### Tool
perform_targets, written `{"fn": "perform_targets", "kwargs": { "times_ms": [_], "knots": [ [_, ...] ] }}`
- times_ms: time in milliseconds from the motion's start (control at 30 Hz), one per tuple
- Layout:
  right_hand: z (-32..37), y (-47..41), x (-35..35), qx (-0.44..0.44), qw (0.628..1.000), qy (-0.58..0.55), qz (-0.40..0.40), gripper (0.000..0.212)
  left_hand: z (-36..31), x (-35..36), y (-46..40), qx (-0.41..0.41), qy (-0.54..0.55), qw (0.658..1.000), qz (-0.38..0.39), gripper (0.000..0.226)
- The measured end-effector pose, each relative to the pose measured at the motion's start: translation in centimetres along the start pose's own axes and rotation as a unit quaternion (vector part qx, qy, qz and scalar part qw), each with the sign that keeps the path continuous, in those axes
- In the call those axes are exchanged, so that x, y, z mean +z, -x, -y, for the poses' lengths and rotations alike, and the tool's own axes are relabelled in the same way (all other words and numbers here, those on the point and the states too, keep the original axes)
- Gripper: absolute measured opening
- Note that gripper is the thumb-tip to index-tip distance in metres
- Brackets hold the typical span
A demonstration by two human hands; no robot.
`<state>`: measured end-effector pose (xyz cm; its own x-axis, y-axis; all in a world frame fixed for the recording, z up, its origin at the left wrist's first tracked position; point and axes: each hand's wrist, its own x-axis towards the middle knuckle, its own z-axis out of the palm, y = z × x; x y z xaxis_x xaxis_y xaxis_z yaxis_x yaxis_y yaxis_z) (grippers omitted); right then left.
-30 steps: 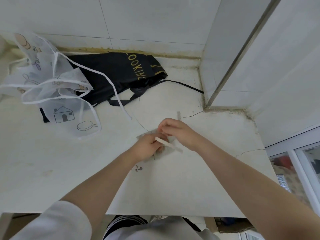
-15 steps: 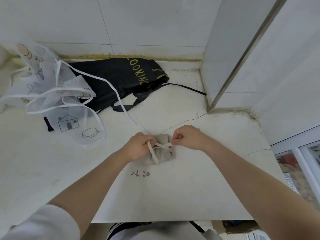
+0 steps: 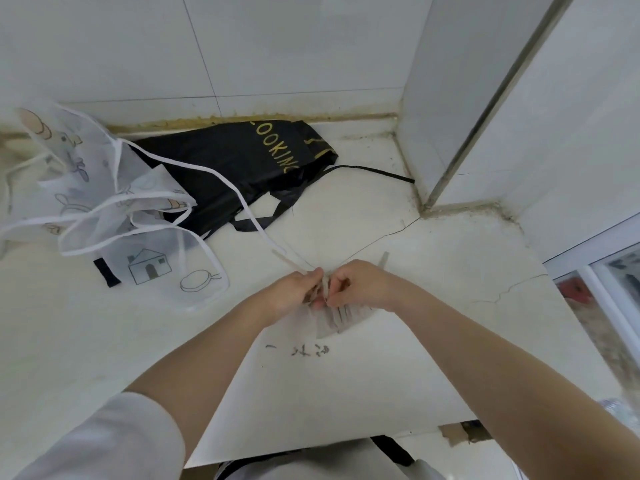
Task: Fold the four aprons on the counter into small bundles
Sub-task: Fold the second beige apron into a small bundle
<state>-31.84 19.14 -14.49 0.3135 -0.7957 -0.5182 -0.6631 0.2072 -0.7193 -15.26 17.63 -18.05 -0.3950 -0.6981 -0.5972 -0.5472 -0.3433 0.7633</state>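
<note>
While both hands [image 3: 325, 289] pinch straps, beige bundle [image 3: 337, 317] lies flat

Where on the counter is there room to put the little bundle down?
Bare counter lies between the scribbled marks and the near edge, and right of the hands toward the wall corner. The far left is crowded: the see-through apron overlaps the black apron.
</note>
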Motion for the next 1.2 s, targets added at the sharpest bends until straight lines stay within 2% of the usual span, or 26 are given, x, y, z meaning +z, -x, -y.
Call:
{"fn": "perform_targets", "kwargs": {
  "times_ms": [167, 267, 367, 467, 533, 600, 700, 733, 800, 867, 933, 1000, 1067, 1133, 1200],
  "knots": [
    [-0.2, -0.8, 1.0, 0.030, 0.986, 0.144, -0.077, 0.032, -0.6, 0.2, 0.3, 0.090, -0.015, 0.996, 0.023, 0.040],
    [-0.5, -1.1, 1.8, 0.083, 0.979, 0.121, -0.139, 0.011, -0.6, 0.4, 0.6, 0.137, -0.018, 0.990, 0.030, 0.039],
    [-0.5, -1.2, 2.4, 0.108, 0.983, 0.018, -0.147, 0.025, -0.5, 0.3, 0.7, 0.156, -0.025, 0.986, 0.046, 0.041],
    [0.2, -0.5, 2.3, 0.061, 0.971, -0.152, -0.173, 0.035, -0.8, 0.1, 0.8, 0.147, -0.046, 0.986, 0.060, 0.038],
    [0.8, 0.3, 1.6, 0.028, 0.929, -0.309, -0.201, 0.038, -0.8, 0.0, 0.8, 0.140, -0.069, 0.985, 0.072, 0.035],
    [0.8, 0.8, 0.6, -0.030, 0.885, -0.410, -0.219, 0.035, -0.8, -0.1, 0.8, 0.139, -0.088, 0.984, 0.072, 0.036],
    [0.7, 1.0, 0.1, -0.075, 0.793, -0.570, -0.202, 0.025, -0.9, -0.2, 0.8, 0.132, -0.102, 0.984, 0.064, 0.038],
    [0.5, 0.8, 0.2, -0.062, 0.794, -0.569, -0.205, 0.026, -0.9, -0.1, 0.8, 0.127, -0.093, 0.986, 0.059, 0.039],
    [-0.1, 0.7, 0.5, -0.016, 0.855, -0.467, -0.227, 0.033, -0.8, -0.1, 0.9, 0.125, -0.083, 0.988, 0.032, 0.037],
    [-0.8, 0.7, 0.7, 0.028, 0.916, -0.323, -0.237, 0.038, -0.2, -0.3, 0.5, 0.157, -0.137, 0.978, -0.026, 0.034],
    [-1.6, 0.6, 1.0, 0.065, 0.949, -0.214, -0.223, 0.040, 0.4, -0.5, 0.1, 0.195, -0.211, 0.956, -0.053, 0.035],
    [-2.1, 0.3, 1.2, 0.085, 0.966, -0.132, -0.204, 0.038, 0.5, -0.4, -0.1, 0.206, -0.247, 0.945, -0.055, 0.038],
    [-1.9, -0.1, 1.5, 0.098, 0.977, -0.048, -0.184, 0.029, 0.2, -0.3, 0.1, 0.197, -0.231, 0.951, -0.060, 0.035],
    [-1.8, -0.3, 1.5, 0.099, 0.981, 0.035, -0.164, 0.013, 0.1, -0.2, -0.1, 0.179, -0.168, 0.965, -0.089, 0.032],
    [-1.5, -0.2, 1.5, 0.090, 0.986, 0.041, -0.133, 0.024, -0.6, 0.0, 0.0, 0.148, -0.051, 0.980, -0.119, 0.029]
  ]
}}
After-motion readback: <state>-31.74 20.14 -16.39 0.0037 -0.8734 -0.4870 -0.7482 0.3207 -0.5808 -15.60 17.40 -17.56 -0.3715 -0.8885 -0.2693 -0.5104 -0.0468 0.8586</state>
